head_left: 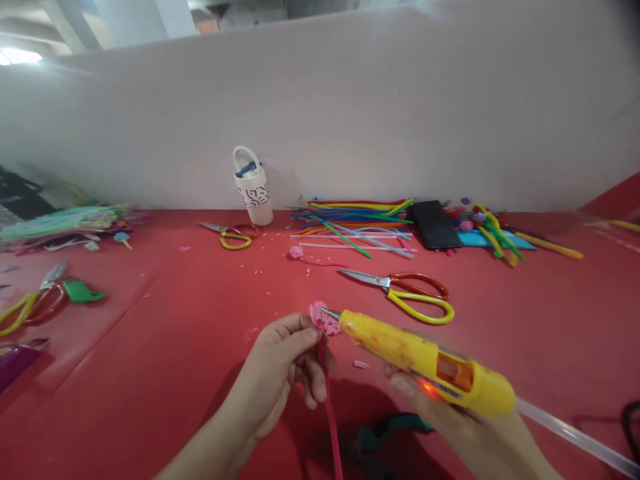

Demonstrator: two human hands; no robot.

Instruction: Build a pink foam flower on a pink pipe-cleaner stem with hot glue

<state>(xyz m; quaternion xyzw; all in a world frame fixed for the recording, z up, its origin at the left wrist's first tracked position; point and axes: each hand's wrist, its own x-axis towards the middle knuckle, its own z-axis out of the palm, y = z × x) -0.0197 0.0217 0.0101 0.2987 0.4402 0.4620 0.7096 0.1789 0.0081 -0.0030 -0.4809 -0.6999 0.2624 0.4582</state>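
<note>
Between the thumb and fingers of my left hand [285, 363] is a pink paper flower [320, 312] on a dark pink stem [331, 420], which hangs down toward the lower edge. My right hand [450, 420] is wrapped round a yellow glue gun [400, 343], with a red light glowing on its side. The gun's metal nozzle points left and meets the flower's petals; whether it touches them I cannot tell. A clear glue stick [570, 430] sticks out of the gun's back end. Below the hands, partly in shadow, lie green-handled pliers [385, 433].
Scissors with red and yellow handles [415, 297] lie beyond the gun; other scissors [235, 237] rest farther back. Along the wall stand a white tumbler [253, 190], colourful pipe cleaners [355, 217] and a black phone [436, 225]. More scissors [45, 293] lie at left. Pink scraps dot the red table.
</note>
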